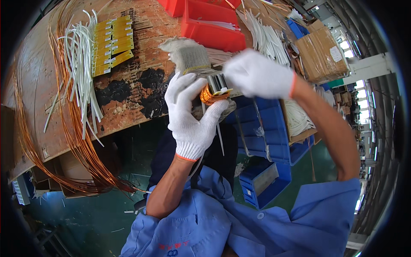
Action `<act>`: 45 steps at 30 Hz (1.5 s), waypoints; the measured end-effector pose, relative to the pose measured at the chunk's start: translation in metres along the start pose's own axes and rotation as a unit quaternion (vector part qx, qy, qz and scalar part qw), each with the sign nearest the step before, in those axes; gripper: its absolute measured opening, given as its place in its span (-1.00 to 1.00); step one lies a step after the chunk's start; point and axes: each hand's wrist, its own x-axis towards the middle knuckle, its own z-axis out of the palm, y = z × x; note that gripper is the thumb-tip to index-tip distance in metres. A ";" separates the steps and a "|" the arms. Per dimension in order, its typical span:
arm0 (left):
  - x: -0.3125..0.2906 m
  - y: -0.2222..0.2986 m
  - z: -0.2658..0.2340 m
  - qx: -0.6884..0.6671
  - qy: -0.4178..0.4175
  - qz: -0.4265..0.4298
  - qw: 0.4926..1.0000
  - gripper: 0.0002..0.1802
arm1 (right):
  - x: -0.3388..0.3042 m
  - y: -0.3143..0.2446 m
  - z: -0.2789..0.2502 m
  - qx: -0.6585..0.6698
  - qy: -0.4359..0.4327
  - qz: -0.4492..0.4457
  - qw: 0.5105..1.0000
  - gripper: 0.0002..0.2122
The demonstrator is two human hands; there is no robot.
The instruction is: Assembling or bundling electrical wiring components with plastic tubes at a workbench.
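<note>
My left hand (190, 122), in a white knit glove, is closed round a copper wire coil (207, 95) with shiny metal cylinders standing up from it. Its thumb presses the coil's near side. A thin white sleeve (221, 139) hangs below the coil. Just right of the coil, my right hand (261, 75), gloved too, is smeared by motion, and its fingers cannot be made out. Behind the coil, a grey cloth-wrapped block (190, 58) with a yellowish band round it sits at the bench edge.
On the worn wooden bench (147, 25) lie white sleeves (81, 55), yellow film pieces (112, 40) and long copper wires (70, 107) drooping over the edge. Red bins (214, 36) stand at the back, a cardboard box (322, 53) at right. Blue crates (261, 128) sit below the bench.
</note>
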 end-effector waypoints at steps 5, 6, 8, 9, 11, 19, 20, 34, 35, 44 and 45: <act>0.003 0.004 0.002 0.036 -0.044 0.075 0.996 -0.19 | -0.096 -0.025 0.079 -0.304 0.123 -0.099 0.940 -0.83; 0.004 0.005 0.003 0.020 -0.044 0.098 0.994 -0.10 | -0.100 -0.045 0.091 -0.374 0.102 -0.090 0.917 -0.88; 0.005 0.005 0.001 0.037 -0.042 0.100 0.993 -0.09 | -0.085 -0.087 0.104 -0.496 0.127 -0.095 0.854 -0.79; 0.002 0.003 0.002 0.021 -0.030 0.076 0.996 -0.08 | -0.073 -0.104 0.098 -0.509 0.159 -0.127 0.837 -0.78; -0.006 0.013 0.008 0.032 -0.005 0.069 0.997 -0.14 | -0.038 -0.109 0.076 -0.478 0.170 -0.205 0.837 -0.77; 0.005 0.002 0.003 -0.019 -0.021 0.028 0.999 -0.40 | 0.005 -0.005 -0.013 -0.080 0.038 -0.011 0.996 -0.78; 0.005 0.003 0.002 -0.026 -0.013 0.018 0.999 -0.41 | -0.015 0.007 0.002 -0.036 0.060 0.001 0.998 -0.82; -0.036 -0.032 0.001 0.137 -0.122 0.022 0.983 -0.23 | -0.003 -0.111 0.018 -0.371 0.110 -0.221 0.895 -0.80; 0.000 0.012 0.004 -0.026 -0.080 -0.174 0.981 -0.29 | 0.031 -0.073 -0.004 -0.413 0.097 -0.316 0.849 -0.79; 0.009 0.003 0.003 0.027 -0.033 0.060 0.997 -0.32 | -0.067 0.013 0.053 -0.248 0.219 -0.140 0.933 -0.85; 0.011 0.006 0.003 0.048 -0.046 0.061 0.996 -0.35 | -0.090 -0.001 0.078 -0.199 0.234 -0.099 0.947 -0.89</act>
